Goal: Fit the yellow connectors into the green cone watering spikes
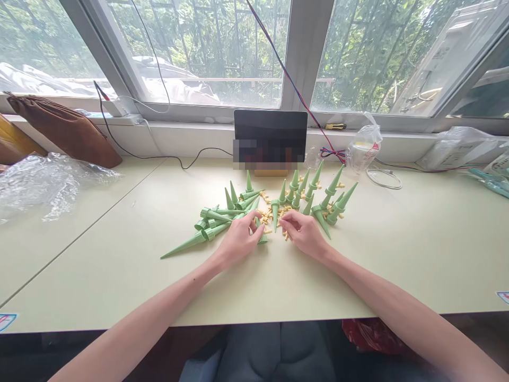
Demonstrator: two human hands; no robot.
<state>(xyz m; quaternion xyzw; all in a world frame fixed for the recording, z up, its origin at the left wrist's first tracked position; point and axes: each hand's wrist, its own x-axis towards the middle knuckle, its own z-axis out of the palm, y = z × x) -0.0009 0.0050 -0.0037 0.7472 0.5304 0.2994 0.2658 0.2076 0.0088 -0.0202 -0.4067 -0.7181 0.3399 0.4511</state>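
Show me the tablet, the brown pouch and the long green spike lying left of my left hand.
tablet (270,130), head view, centre of its dark screen.
brown pouch (67,131), head view, middle of its body.
long green spike (184,247), head view, midway along its shaft.

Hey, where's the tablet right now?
In the head view, the tablet stands centre at the far edge of the table, against the windowsill, just behind the green cones.

A dark screen (270,130) stands at the back of the tabletop (417,249), under the big window (210,48); a brown bag (66,130) and crinkly clear plastic (43,183) lie far left; a plastic bag (363,146) and a white cord (384,178) sit on the right.
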